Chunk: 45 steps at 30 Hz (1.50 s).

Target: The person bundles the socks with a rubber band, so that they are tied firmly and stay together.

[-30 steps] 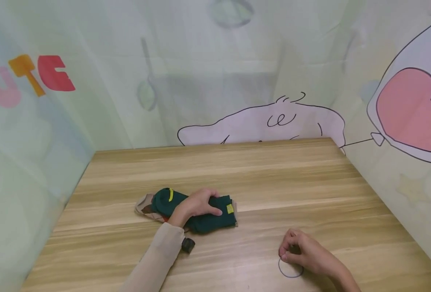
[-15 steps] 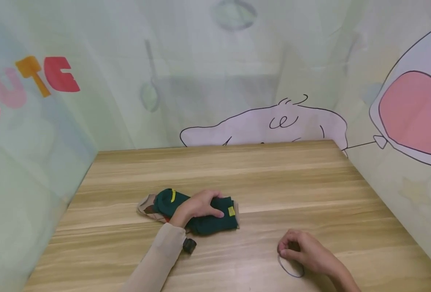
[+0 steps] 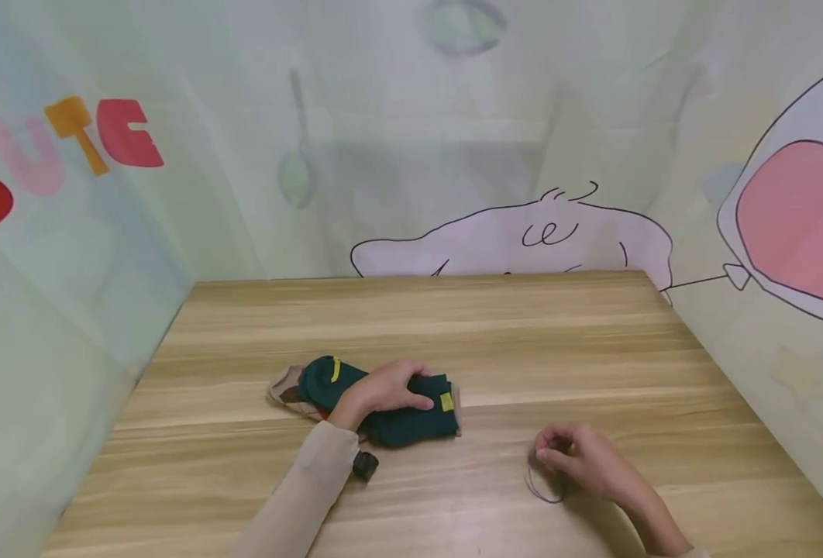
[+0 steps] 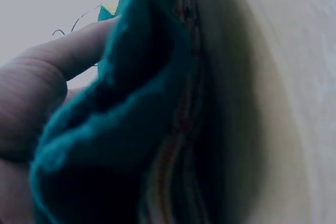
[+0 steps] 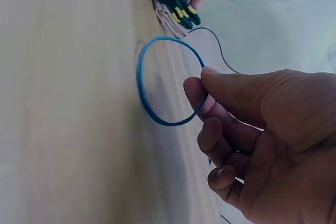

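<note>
Desk [image 3: 523, 333] supporting green socks [image 3: 411, 422]; left hand [image 3: 387, 387] gripping green socks near middle. Patterned socks [image 3: 287, 386] lying beneath green socks, sticking out leftward. Right hand [image 3: 586, 461] pinching thin blue loop [image 5: 139, 80], right of green socks, well apart. Socks seeming light, soft, possibly slipping apart; middle, through all layers, probably suiting grip. Loop seeming light, probably stretching; rim suiting fingertips.

head: even light, faint glare on table [image 3: 470, 504] | left wrist: socks [image 4: 131, 116] dim, blurred | right wrist: soft shadow
</note>
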{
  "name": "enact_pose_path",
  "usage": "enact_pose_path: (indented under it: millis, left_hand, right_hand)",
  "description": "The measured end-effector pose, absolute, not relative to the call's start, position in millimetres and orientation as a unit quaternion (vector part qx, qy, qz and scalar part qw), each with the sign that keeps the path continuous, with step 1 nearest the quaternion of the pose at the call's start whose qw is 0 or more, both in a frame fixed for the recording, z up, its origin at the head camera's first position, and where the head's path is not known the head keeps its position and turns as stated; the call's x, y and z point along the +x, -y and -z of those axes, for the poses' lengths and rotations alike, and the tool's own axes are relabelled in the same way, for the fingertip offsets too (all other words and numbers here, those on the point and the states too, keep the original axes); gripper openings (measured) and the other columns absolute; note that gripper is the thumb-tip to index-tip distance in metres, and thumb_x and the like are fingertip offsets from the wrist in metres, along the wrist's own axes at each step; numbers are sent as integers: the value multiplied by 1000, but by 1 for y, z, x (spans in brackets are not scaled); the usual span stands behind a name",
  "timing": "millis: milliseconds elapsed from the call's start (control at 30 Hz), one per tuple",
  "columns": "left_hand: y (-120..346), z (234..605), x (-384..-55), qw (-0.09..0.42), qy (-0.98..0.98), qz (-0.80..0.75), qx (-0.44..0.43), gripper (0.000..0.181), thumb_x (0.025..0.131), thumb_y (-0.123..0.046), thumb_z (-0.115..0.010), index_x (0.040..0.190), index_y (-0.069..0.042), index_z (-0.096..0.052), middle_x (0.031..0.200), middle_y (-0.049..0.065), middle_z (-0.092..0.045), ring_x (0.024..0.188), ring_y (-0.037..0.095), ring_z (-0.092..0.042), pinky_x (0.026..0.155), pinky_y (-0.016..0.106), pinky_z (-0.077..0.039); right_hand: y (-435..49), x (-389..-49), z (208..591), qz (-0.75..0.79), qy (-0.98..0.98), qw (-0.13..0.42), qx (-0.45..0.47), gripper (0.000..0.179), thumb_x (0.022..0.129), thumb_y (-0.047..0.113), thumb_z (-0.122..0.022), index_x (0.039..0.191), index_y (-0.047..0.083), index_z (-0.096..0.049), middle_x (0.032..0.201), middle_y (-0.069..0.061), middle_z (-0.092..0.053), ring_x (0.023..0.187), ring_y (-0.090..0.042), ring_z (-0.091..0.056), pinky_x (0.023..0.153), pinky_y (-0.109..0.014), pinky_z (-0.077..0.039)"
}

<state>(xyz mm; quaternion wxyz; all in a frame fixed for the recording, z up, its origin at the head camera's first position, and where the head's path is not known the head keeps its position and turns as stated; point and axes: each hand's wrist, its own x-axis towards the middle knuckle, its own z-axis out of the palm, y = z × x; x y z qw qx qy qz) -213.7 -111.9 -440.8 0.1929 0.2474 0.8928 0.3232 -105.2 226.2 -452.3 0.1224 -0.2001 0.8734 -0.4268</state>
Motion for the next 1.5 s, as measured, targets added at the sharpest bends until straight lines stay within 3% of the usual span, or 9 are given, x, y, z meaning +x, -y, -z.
enact_pose_path:
  millis: [400, 567, 733, 1500]
  left_hand:
    - [111, 440, -214, 185, -894, -320, 254, 22, 90, -24, -77, 105, -13, -65, 101, -1, -63, 92, 18, -55, 87, 37, -46]
    - [113, 439, -214, 182, -891, -333, 248, 21, 91, -23, -76, 105, -13, -64, 113, 5, -66, 109, 23, -59, 96, 44, -46]
    - [115, 439, -213, 180, -891, -337, 246, 23, 91, -25, -75, 108, -13, -65, 116, 7, -67, 115, 25, -60, 98, 44, -46]
    - [124, 430, -213, 163, -872, -392, 244, 27, 91, -23, -75, 112, -10, -64, 121, 10, -66, 120, 29, -59, 101, 45, -45]
  right_hand:
    - [-217, -118, 438, 423, -880, 88, -197, 8, 95, 15, -69, 91, 8, -68, 79, 3, -62, 72, -6, -54, 63, -24, -46]
    - [-208, -126, 428, 429, -877, 86, -198, 9, 94, 14, -69, 94, 5, -67, 80, 2, -62, 74, -7, -54, 64, -24, -46]
    - [-200, -134, 420, 414, -886, 69, -198, 6, 93, 12, -71, 93, 7, -67, 80, 3, -63, 73, -8, -56, 63, -24, -47]
    - [-171, -157, 406, 433, -883, 42, -178, 5, 93, 13, -72, 95, 9, -69, 84, 3, -66, 79, -12, -58, 70, -27, -45]
